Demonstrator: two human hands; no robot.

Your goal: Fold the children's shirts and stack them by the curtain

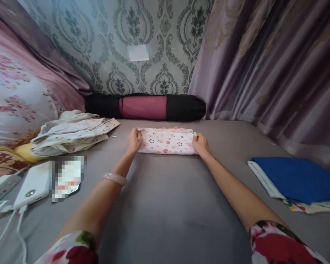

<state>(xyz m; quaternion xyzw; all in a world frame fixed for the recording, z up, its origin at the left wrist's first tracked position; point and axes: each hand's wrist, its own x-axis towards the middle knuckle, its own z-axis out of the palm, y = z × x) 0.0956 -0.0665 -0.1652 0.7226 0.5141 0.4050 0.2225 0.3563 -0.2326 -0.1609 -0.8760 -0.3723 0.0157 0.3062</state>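
A white cloth [167, 142] printed with pink hearts and small flowers lies folded into a long narrow bundle on the grey bed sheet [176, 205]. My left hand [135, 140] grips its left end, fingers curled over the edge. At the opposite end, my right hand [201, 143] pinches the cloth's right edge between thumb and fingers. A little pink fabric shows along the far upper edge. Which garment or cloth it is cannot be made out from the folds. A pale bangle [114, 179] sits on my left wrist.
Behind the cloth, a black and dark-pink rolled bag [144, 107] lies along the wall. On the left are crumpled pale fabric [74, 134], a white power bank [33, 183] with cables, a phone with a blurred screen [68, 178] and a power strip [4, 185]. Folded blue cloth [297, 179] lies right.
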